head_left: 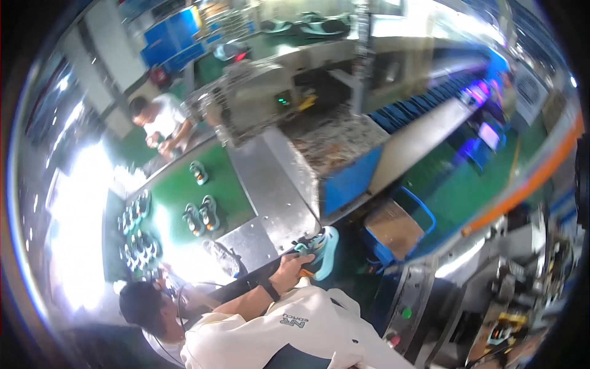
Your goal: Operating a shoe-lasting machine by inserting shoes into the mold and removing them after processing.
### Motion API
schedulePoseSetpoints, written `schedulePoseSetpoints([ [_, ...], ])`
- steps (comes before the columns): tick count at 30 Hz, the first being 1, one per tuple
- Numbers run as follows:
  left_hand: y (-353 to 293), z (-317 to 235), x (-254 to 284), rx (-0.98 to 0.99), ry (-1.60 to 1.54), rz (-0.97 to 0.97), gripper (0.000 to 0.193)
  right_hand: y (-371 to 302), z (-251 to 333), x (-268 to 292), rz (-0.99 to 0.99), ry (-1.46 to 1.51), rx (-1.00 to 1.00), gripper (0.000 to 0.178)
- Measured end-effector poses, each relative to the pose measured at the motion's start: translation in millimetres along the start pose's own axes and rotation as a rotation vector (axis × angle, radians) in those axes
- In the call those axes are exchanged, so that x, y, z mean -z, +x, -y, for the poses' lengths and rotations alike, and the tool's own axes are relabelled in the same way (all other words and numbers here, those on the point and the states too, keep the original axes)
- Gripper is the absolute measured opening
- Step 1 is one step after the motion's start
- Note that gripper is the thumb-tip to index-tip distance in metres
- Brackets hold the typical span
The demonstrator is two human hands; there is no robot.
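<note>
My left arm, in a cream sleeve and with a dark band at the wrist, bends across the lower middle. My left hand (291, 272) is closed on a teal running shoe (329, 254). The shoe is held tilted at the near corner of the metal worktop (249, 238), with a lighter sole along its right side. Part of it is hidden by my fingers. On the worktop left of my hand lies a grey-white shoe (222, 258). My right hand does not show.
A pair of shoes (201, 216) and a single shoe (198, 173) stand on the green surface (224, 175); several more line its left side. Co-workers sit at lower left (144, 304) and farther back (163, 123). A blue-framed stool (395, 229) stands right, below a conveyor (424, 129).
</note>
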State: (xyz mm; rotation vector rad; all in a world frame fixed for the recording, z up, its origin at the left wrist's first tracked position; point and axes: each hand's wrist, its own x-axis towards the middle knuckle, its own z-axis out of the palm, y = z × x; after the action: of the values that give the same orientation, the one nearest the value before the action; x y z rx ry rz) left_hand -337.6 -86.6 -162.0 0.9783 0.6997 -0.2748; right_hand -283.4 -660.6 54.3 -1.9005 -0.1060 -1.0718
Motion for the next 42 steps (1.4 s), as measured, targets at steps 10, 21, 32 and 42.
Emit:
schedulePoseSetpoints([
  [10, 166, -79, 218, -0.473, -0.206, -0.436, 0.018, 95, 120, -328, 0.425, -0.210, 0.302, 0.038],
  [21, 353, -260, 400, -0.502, 0.015, -0.764, 0.031, 109, 345, -781, 0.688, -0.539, 1.636, 0.061],
  [32, 486, -360, 488, -0.349, 0.710, -1.245, 0.046, 113, 366, -882, 0.944, -0.562, 1.781, 0.045],
  [42, 341, -226, 394, -1.249, 0.864, -1.090, 0.045, 152, 329, -851, 0.468, -0.206, 1.205, 0.040],
])
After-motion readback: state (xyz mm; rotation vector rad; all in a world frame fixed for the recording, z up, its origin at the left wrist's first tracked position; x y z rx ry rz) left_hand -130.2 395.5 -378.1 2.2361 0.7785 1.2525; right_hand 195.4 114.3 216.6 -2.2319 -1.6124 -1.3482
